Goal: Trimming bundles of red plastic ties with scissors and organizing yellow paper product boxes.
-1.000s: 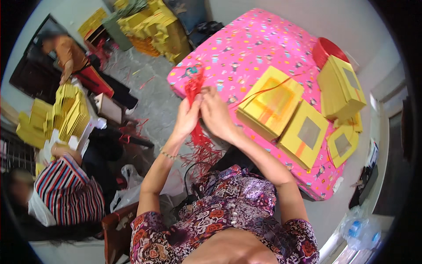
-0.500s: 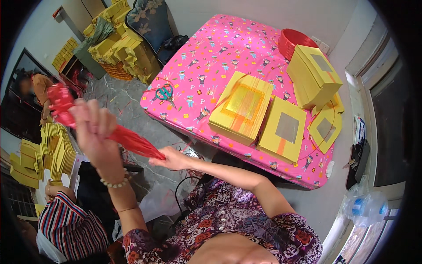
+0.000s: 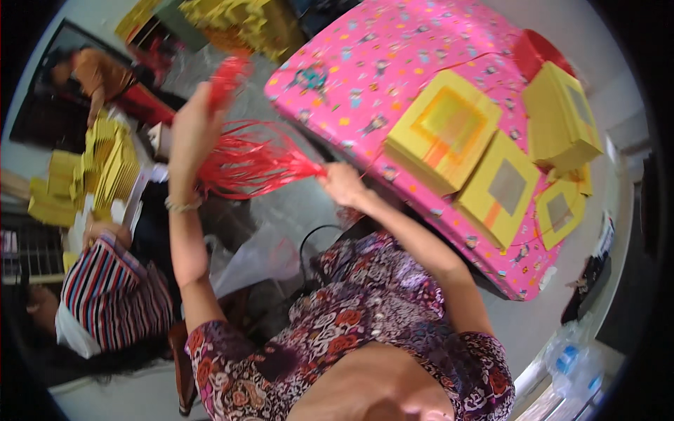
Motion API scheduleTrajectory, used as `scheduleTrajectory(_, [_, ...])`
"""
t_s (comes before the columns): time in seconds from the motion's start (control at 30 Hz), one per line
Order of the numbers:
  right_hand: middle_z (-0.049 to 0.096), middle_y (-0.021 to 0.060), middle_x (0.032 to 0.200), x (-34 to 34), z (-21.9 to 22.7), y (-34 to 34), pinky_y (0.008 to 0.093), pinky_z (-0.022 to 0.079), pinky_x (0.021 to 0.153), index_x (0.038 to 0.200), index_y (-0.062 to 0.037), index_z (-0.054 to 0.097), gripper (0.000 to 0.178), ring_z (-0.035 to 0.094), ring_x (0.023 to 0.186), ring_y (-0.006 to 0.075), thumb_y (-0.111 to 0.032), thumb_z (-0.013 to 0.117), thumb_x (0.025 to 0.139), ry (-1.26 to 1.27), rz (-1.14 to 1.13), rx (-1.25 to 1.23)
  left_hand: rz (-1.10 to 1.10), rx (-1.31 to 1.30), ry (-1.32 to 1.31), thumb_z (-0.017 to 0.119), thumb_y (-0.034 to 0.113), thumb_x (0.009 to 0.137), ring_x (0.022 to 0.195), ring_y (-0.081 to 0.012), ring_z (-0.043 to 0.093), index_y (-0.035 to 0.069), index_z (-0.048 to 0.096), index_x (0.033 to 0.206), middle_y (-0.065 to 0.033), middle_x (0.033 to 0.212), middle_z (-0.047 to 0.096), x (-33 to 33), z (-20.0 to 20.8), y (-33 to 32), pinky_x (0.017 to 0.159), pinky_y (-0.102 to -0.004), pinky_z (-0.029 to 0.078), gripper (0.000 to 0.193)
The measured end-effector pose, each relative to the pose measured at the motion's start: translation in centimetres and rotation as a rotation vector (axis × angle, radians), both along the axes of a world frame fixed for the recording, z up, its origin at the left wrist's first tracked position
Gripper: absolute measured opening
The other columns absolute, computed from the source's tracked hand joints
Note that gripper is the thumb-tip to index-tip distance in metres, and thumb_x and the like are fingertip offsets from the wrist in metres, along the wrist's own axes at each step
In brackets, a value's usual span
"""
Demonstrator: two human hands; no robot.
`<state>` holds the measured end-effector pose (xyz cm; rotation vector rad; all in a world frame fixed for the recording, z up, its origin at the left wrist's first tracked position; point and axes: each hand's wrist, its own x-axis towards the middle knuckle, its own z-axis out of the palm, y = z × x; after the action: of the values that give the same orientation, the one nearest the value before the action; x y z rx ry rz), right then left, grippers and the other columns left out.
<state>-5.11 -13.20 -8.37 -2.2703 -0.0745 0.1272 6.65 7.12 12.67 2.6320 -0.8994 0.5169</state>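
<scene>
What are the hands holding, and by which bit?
Red strips: the right hand grips one gathered end; the left hand, blurred, holds them near the other end.

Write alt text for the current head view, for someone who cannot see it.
A bundle of red strips spreads between a person's raised, blurred left hand and right hand. At right, yellow packs lie on a pink patterned bed; at left, two other people are near yellow stacks.

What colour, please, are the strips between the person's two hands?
The strips are bright red, seen best in the head view.
</scene>
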Motion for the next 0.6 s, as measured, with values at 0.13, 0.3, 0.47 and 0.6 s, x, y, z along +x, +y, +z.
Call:
scheduleTrajectory(0.13, [0.061, 0.0233, 0.070, 0.5, 1.5, 0.3, 0.0520, 0.046, 0.066, 0.078, -0.0033, 0.063, 0.021, 0.060, 0.073, 0.0438, -0.023, 0.055, 0.080, -0.057, 0.011, -0.088, -0.092, 0.147, -0.191, 0.071, 0.029, 0.076, 0.104, -0.0365, 0.052, -0.002, 0.045, 0.125, -0.0207, 0.113, 0.056, -2.4, -4.5, -0.7, 0.089, -0.0428, 0.041, 0.064])
scheduleTrajectory(0.3, [0.060, 0.0239, 0.067, 0.9, 4.0, 1.5, 0.0522, 0.046, 0.060, 0.071, -0.0011, 0.062, 0.020, 0.060, 0.069, 0.0438, -0.020, 0.058, 0.077, -0.210, 0.053, -0.128, -0.347, -0.054, 0.249, 0.060, 0.039, 0.085, 0.089, -0.0344, 0.060, 0.004, 0.052, 0.120, -0.0182, 0.093, 0.063, -6.5, -9.6, -4.2, 0.081, -0.0423, 0.044, 0.050])
scheduleTrajectory(0.47, [0.060, 0.0225, 0.066, 2.0, 6.4, 1.6, 0.0502, 0.047, 0.059, 0.072, -0.0002, 0.061, 0.019, 0.060, 0.067, 0.0425, -0.018, 0.058, 0.075, -0.312, 0.070, -0.096, -0.147, -0.113, 0.347, 0.056, 0.040, 0.088, 0.061, -0.0321, 0.061, 0.010, 0.062, 0.094, -0.0135, 0.063, 0.060, -6.0, -12.4, -3.9, 0.055, -0.0411, 0.046, 0.031])
scheduleTrajectory(0.6, [0.059, 0.0212, 0.068, 1.9, 6.2, 0.0, 0.0488, 0.045, 0.059, 0.083, -0.0011, 0.055, 0.028, 0.059, 0.068, 0.0410, -0.029, 0.059, 0.083, -0.214, 0.176, -0.015, -0.168, -0.234, -0.044, 0.057, 0.032, 0.088, 0.046, -0.0280, 0.054, 0.008, 0.058, 0.063, -0.0099, 0.055, 0.054, -3.8, -11.3, -2.7, 0.042, -0.0373, 0.040, 0.035])
